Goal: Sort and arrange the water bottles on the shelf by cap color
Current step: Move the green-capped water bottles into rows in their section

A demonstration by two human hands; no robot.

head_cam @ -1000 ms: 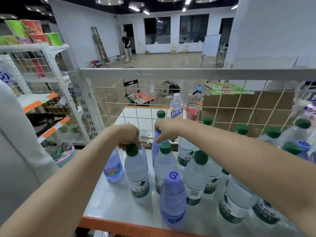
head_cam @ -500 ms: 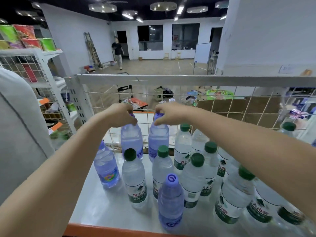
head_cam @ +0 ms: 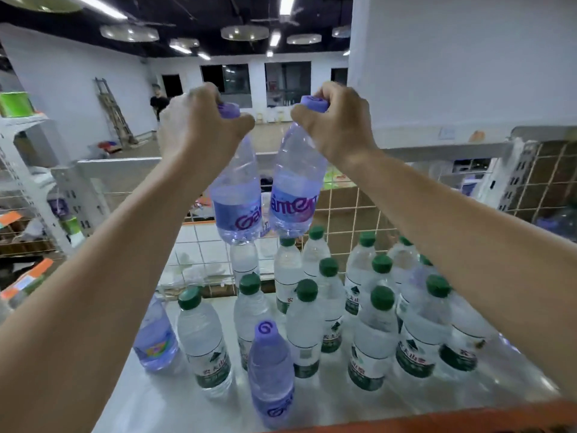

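Both hands, left hand [head_cam: 199, 126] and right hand [head_cam: 334, 120], each pinch a lifted purple-capped bottle [head_cam: 237, 195]; the shelf [head_cam: 150, 398] remains mixed, so sorting looks barely begun.

A mock shop set up in a large bare hall is suggested: bottled water [head_cam: 374, 339] is stocked on a wire-backed retail shelf [head_cam: 359, 214], more stocked racking [head_cam: 34, 195] is seen at nine o'clock, a ladder [head_cam: 114, 110] at eleven o'clock.
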